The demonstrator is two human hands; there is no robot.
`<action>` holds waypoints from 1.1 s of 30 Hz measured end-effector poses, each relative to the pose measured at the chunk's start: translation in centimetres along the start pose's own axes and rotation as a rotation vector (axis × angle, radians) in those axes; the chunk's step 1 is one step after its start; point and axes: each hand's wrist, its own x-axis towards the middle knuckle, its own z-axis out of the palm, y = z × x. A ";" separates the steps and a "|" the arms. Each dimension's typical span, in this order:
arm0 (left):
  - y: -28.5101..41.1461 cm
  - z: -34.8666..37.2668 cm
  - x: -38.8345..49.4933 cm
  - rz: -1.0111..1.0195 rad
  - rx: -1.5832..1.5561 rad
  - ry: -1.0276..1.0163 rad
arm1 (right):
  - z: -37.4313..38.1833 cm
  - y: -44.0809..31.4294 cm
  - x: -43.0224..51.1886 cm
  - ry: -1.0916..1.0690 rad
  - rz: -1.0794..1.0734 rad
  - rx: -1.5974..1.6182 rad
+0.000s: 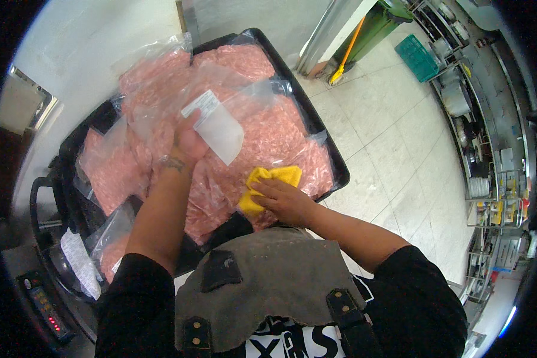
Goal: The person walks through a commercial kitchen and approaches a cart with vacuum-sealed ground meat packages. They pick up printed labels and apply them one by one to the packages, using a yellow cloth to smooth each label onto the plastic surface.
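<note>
Several clear plastic bags of pink ground meat (pixel 268 134) lie heaped in a black tray (pixel 342 172) before me. My left hand (pixel 190 141) is over the middle of the heap and holds a white label sheet (pixel 223 136) with small print along its upper end. The thumb lies on the sheet; the other fingers are hard to make out. Bunched under my right hand (pixel 286 201) is a yellow cloth (pixel 275 176), pressed on a bag near the tray's near right side. The cloth hides part of that bag.
At lower left, a roll of printed labels (pixel 80 264) hangs beside a scale with a lit display (pixel 47 308). A black handle (pixel 40 192) rises left of the tray. Steel shelving (pixel 479 179), a green crate (pixel 416 58) and a yellow broom (pixel 340 74) stand to the right.
</note>
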 end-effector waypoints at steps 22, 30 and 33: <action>0.3 -0.8 0.4 -0.006 -0.014 0.068 | -4.0 5.1 -0.8 0.114 0.641 -0.234; 6.7 5.7 -10.1 -0.043 0.382 -0.033 | -9.0 -3.0 -2.1 0.202 0.400 -0.406; 7.7 8.4 -13.7 -0.048 0.621 -0.105 | -11.4 -5.2 2.5 0.568 0.256 -0.058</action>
